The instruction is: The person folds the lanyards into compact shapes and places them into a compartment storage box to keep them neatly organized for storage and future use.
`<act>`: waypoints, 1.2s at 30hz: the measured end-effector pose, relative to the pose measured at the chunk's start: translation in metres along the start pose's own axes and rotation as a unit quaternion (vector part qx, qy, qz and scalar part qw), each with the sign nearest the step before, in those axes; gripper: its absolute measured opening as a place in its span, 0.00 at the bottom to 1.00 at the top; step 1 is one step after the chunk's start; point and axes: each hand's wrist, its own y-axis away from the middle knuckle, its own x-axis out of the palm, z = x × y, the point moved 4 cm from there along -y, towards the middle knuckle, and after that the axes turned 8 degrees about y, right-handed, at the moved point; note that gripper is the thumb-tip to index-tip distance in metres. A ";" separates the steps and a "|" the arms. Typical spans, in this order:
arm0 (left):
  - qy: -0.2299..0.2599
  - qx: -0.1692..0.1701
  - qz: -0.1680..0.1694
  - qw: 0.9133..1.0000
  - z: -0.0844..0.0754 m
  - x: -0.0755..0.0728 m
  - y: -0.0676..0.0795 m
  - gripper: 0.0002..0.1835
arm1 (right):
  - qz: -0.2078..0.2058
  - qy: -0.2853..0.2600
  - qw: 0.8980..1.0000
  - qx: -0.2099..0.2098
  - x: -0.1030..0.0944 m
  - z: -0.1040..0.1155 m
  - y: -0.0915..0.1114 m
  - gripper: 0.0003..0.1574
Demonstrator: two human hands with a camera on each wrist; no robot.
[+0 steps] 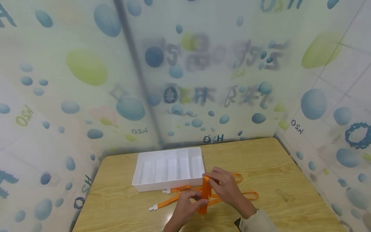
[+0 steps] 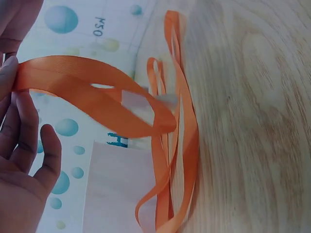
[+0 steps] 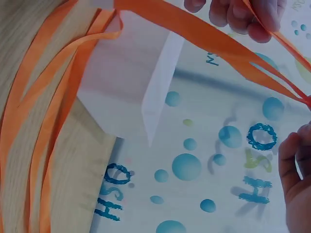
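An orange strap (image 1: 206,189) is held up off the bench (image 1: 116,199), just in front of the near right corner of the white tray (image 1: 171,183); the left wrist view shows it in doubled layers. The right hand (image 1: 227,188), on the tray's right, has its grip clamped on the strap's upper part, thumb and fingers pinching it. The left hand (image 1: 186,206), in front of the tray, pinches the same strap lower down, its grip together on the band.

Below and behind the hands, more orange straps (image 1: 166,203) lie along the tray's near side, their looped ends reaching past its right. On their left ends are two white clips: one clip (image 1: 166,191) just beside the tray's front wall, the other (image 1: 153,207) farther in front. Long dividers (image 1: 160,169) split the tray's inside. A pale sleeve (image 1: 258,222) covers the right forearm, well in front of the tray. Behind the tray rises a pale sheet (image 1: 185,80) printed with blue and green spots.
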 end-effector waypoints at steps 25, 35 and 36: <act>0.105 -0.006 0.044 0.994 -0.008 0.003 -0.007 0.19 | 0.021 -0.125 0.991 0.038 -0.007 0.020 -0.011 0.17; 0.092 0.029 0.082 0.992 -0.010 0.006 -0.008 0.07 | 0.032 -0.127 0.991 0.039 -0.005 0.027 -0.011 0.18; 0.096 0.032 0.084 0.991 -0.010 0.007 -0.008 0.06 | 0.032 -0.126 0.991 0.038 -0.005 0.027 -0.011 0.18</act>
